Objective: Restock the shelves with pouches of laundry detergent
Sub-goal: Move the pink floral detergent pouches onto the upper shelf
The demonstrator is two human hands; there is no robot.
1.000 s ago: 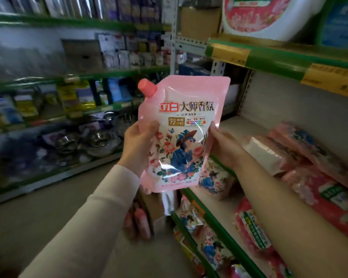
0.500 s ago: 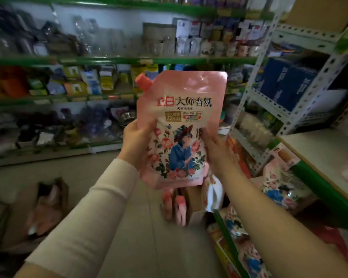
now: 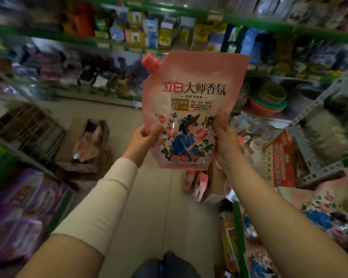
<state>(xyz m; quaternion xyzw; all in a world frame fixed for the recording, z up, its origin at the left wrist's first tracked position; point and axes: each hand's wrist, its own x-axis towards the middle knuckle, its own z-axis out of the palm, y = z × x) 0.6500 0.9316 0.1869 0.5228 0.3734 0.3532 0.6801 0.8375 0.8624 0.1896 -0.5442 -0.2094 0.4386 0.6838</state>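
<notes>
A pink detergent pouch [image 3: 191,101] with a pink screw cap at its top left and a flower print is held upright in front of me over the aisle. My left hand [image 3: 143,141] grips its lower left edge, thumb on the front. My right hand [image 3: 227,141] grips its lower right edge. More pouches of the same print [image 3: 329,213] lie on the green-edged shelf at the lower right. An open cardboard box [image 3: 92,145] with pink pouches inside stands on the floor to the left.
Shelves of mixed goods [image 3: 169,33] run across the far side of the aisle. Purple packs [image 3: 22,215] fill the near left shelf. A metal rack [image 3: 317,121] stands to the right, with plastic basins [image 3: 269,101] beyond it. Pink pouches [image 3: 197,183] lie on the floor below the held pouch.
My view has swung left, from the right-hand shelf toward the aisle and down to the floor. Both hands keep the same hold on the pouch, which stays upright.
</notes>
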